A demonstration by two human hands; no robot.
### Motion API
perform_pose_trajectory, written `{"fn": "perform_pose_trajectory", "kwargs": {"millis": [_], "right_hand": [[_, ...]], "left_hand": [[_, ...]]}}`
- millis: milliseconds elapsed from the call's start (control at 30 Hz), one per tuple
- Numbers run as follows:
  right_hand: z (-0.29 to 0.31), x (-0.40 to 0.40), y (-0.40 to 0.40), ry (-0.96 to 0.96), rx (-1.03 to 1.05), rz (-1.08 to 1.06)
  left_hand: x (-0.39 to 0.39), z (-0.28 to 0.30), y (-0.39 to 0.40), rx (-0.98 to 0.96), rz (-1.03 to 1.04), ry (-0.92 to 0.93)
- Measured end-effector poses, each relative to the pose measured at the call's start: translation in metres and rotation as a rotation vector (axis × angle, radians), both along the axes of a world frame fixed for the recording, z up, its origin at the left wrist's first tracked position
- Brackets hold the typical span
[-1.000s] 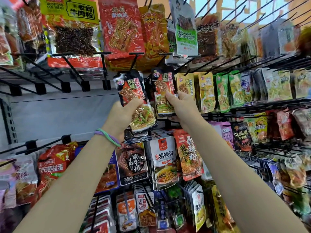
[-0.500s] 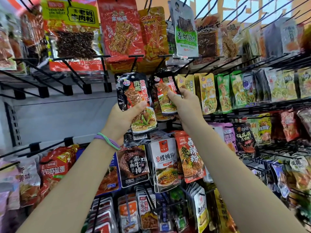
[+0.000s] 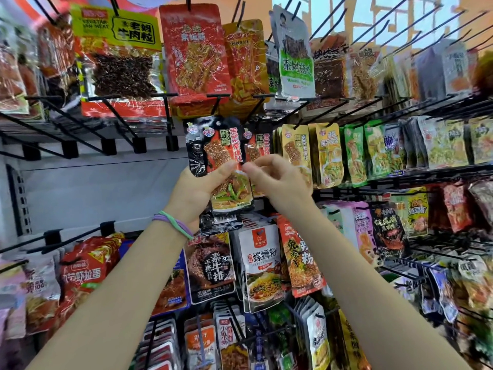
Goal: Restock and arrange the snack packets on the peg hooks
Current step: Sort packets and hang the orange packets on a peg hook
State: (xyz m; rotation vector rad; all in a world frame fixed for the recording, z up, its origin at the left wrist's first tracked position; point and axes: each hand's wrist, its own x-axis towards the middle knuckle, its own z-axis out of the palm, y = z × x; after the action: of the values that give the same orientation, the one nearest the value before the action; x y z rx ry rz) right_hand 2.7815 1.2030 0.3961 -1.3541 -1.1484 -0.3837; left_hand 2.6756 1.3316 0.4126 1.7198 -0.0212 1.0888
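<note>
Left hand [image 3: 196,192]: grips a small stack of black-and-red snack packets [image 3: 222,166], thumb pressed across the front one, palm behind.
Right hand [image 3: 280,180]: fingers curled, tips pinching at the right edge of the held stack; I cannot tell whether it actually holds a packet.
Hanging packet [image 3: 256,148]: same design, on its hook just behind the right hand.
Yellow packets [image 3: 324,156]: next hook to the right.
Empty peg hooks [image 3: 112,118]: up and left, well apart from both hands.
</note>
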Motion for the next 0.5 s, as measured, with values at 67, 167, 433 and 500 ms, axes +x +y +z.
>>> {"fn": "perform_pose_trajectory", "kwargs": {"millis": [67,167,433,500], "right_hand": [[-0.005,-0.006,0.006,-0.043,-0.068,0.034],[-0.006,-0.006,0.007,0.019,0.000,0.071],[0.005,0.010,0.001,0.301,0.129,0.012],[0.008,0.011,0.002,0.317,0.118,-0.003]], "left_hand": [[0.001,0.002,-0.005,-0.030,-0.010,0.013],[0.000,0.003,-0.007,-0.049,-0.021,0.061],[-0.006,-0.004,0.004,-0.032,-0.046,0.001],[-0.008,-0.004,0.005,-0.042,-0.069,-0.020]]}}
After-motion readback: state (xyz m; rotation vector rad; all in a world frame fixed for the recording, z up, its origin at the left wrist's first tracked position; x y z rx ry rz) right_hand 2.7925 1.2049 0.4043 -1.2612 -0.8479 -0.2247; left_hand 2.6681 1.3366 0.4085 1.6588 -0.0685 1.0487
